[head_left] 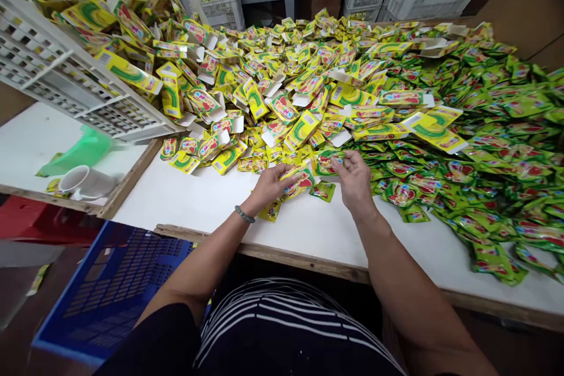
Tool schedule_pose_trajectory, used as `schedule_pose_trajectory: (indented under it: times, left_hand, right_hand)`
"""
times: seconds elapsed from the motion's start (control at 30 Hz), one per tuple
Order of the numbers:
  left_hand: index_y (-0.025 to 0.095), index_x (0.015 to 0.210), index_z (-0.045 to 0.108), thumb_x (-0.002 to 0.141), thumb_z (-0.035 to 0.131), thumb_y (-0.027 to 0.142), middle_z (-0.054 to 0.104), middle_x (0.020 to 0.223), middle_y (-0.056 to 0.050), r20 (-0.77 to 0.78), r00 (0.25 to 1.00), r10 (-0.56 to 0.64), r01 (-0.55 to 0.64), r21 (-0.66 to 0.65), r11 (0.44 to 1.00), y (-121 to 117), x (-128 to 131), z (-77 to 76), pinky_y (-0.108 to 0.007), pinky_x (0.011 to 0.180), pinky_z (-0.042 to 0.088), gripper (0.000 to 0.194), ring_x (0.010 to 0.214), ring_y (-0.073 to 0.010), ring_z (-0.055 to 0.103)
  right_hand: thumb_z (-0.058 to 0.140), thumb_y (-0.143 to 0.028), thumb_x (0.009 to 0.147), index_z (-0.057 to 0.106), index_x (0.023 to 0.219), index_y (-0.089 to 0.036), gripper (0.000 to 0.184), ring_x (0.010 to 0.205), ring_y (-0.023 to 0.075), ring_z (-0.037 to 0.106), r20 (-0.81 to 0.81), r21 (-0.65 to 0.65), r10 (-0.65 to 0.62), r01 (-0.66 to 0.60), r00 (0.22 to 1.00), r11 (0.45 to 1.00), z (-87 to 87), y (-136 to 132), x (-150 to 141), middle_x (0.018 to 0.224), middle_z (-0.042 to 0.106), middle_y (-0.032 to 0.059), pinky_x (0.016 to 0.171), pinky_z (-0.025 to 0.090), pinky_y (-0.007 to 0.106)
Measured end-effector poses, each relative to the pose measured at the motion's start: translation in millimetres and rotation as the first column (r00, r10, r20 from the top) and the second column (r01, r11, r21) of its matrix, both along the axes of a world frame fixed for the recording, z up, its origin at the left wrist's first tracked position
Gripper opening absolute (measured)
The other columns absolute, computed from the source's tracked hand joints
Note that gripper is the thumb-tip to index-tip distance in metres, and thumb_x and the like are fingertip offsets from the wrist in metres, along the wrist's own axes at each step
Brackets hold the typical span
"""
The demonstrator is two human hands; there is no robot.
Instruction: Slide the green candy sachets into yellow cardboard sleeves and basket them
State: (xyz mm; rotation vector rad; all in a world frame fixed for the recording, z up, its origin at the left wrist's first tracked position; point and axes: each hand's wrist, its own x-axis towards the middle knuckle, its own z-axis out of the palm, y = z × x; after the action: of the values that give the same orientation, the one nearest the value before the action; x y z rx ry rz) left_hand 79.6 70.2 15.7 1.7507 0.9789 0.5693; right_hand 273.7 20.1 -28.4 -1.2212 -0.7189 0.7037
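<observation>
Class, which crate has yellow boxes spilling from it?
The large white crate at far left; it alone has yellow boxes heaped from its mouth across the table.

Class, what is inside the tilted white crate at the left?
Yellow cartons are heaped in the crate and out past its lower edge; anything beneath the top ones is covered.

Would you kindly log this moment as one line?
left hand: holds yellow box | right hand: holds green packet | table: piled boxes, loose packets

Packets point(502, 176), right: glossy, crinkled plastic. Cartons point(304, 129), centre: smooth, printed card. Crate point(79, 82), upper left: white plastic. Basket point(110, 294), lower left: blue plastic. Table edge point(308, 262), lower centre: rough wood.
</observation>
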Motion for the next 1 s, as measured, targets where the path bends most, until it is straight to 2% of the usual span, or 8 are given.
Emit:
schedule_pose_trajectory:
  times: [0.07, 0.17, 0.33, 0.43, 0.53, 0.7, 0.87, 1.0]
  left_hand:
    - [0.014, 0.087, 0.067, 0.071, 0.074, 0.063, 0.067, 0.079, -0.002, 0.192, 0.978, 0.076, -0.039, -0.188, 0.981, -3.2, 0.4, -3.9, -0.025, 0.066, 0.041, 0.052, 0.07, -0.0128, 0.056]
    - [0.014, 0.084, 0.066, 0.059, 0.083, 0.061, 0.066, 0.076, -0.001, 0.301, 0.932, 0.201, -0.09, -0.345, 0.934, -5.9, 1.2, -12.0, -0.024, 0.064, 0.042, 0.056, 0.066, -0.0104, 0.054]
    - [0.014, 0.085, 0.066, 0.058, 0.086, 0.056, 0.066, 0.078, -0.001, 0.282, 0.935, 0.214, -0.109, -0.345, 0.932, -8.1, 2.3, -16.3, -0.023, 0.062, 0.039, 0.054, 0.065, -0.0091, 0.053]
    - [0.014, 0.083, 0.067, 0.06, 0.086, 0.051, 0.066, 0.079, -0.001, 0.275, 0.947, 0.167, -0.074, -0.319, 0.945, -8.5, 2.9, -12.8, -0.024, 0.064, 0.04, 0.048, 0.066, -0.0094, 0.053]
    - [0.014, 0.084, 0.068, 0.058, 0.088, 0.046, 0.068, 0.083, -0.001, 0.287, 0.947, 0.142, -0.03, -0.361, 0.932, -7.8, 3.9, -11.3, -0.025, 0.068, 0.043, 0.045, 0.07, -0.0106, 0.057]
    - [0.014, 0.088, 0.073, 0.049, 0.093, 0.037, 0.072, 0.087, -0.002, 0.291, 0.941, 0.171, -0.008, -0.487, 0.873, -6.9, 5.0, -15.0, -0.028, 0.076, 0.046, 0.05, 0.075, -0.0133, 0.062]
    - [0.014, 0.094, 0.076, 0.044, 0.095, 0.032, 0.074, 0.088, -0.003, 0.308, 0.917, 0.252, -0.021, -0.594, 0.804, -9.6, 5.8, -15.2, -0.032, 0.083, 0.049, 0.056, 0.077, -0.0151, 0.065]
    - [0.016, 0.093, 0.077, 0.047, 0.094, 0.034, 0.074, 0.093, -0.003, 0.336, 0.905, 0.261, -0.051, -0.523, 0.851, -8.9, 5.2, -17.6, -0.034, 0.09, 0.049, 0.052, 0.082, -0.0161, 0.066]
  right_hand:
    - [0.075, -0.046, 0.072, 0.054, 0.085, -0.025, 0.033, 0.069, 0.0151, 0.059, 0.047, -0.02, 0.081, -0.08, 0.996, 0.997, -2.6, 0.2, 3.2, 0.072, 0.058, -0.0039, 0.069, 0.053, 0.031]
    - [0.071, -0.045, 0.077, 0.056, 0.088, -0.025, 0.027, 0.068, 0.016, 0.057, 0.135, -0.073, 0.232, -0.224, 0.963, 0.972, -5.1, -1.2, 9.3, 0.072, 0.058, -0.0034, 0.069, 0.051, 0.032]
    - [0.065, -0.038, 0.08, 0.06, 0.091, -0.025, 0.018, 0.063, 0.0164, 0.052, 0.333, -0.194, 0.338, -0.287, 0.88, 0.938, -0.8, -5.1, 18.7, 0.063, 0.052, -0.0047, 0.064, 0.046, 0.03]
    - [0.063, -0.038, 0.08, 0.063, 0.093, -0.025, 0.019, 0.066, 0.0184, 0.054, 0.431, -0.255, 0.335, -0.243, 0.838, 0.936, 4.4, -6.6, 17.3, 0.067, 0.056, -0.0023, 0.065, 0.046, 0.031]
    - [0.062, -0.04, 0.08, 0.066, 0.095, -0.022, 0.024, 0.072, 0.0205, 0.059, 0.464, -0.255, 0.276, -0.171, 0.842, 0.952, 9.1, -7.3, 9.3, 0.077, 0.064, 0.0014, 0.07, 0.047, 0.034]
    - [0.068, -0.045, 0.075, 0.068, 0.089, -0.021, 0.028, 0.075, 0.0197, 0.062, 0.448, -0.168, 0.203, -0.142, 0.871, 0.976, 13.6, -9.3, -6.5, 0.083, 0.068, 0.0033, 0.075, 0.051, 0.036]
    - [0.074, -0.052, 0.071, 0.063, 0.1, -0.022, 0.043, 0.069, 0.0178, 0.063, 0.198, -0.215, 0.298, -0.255, 0.934, 0.943, 14.1, -10.9, -7.1, 0.076, 0.067, 0.0001, 0.07, 0.053, 0.034]
    - [0.078, -0.054, 0.066, 0.064, 0.087, -0.022, 0.04, 0.083, 0.0217, 0.067, 0.143, -0.24, 0.391, -0.352, 0.909, 0.905, 16.9, -12.1, -3.7, 0.087, 0.072, 0.0034, 0.08, 0.055, 0.038]
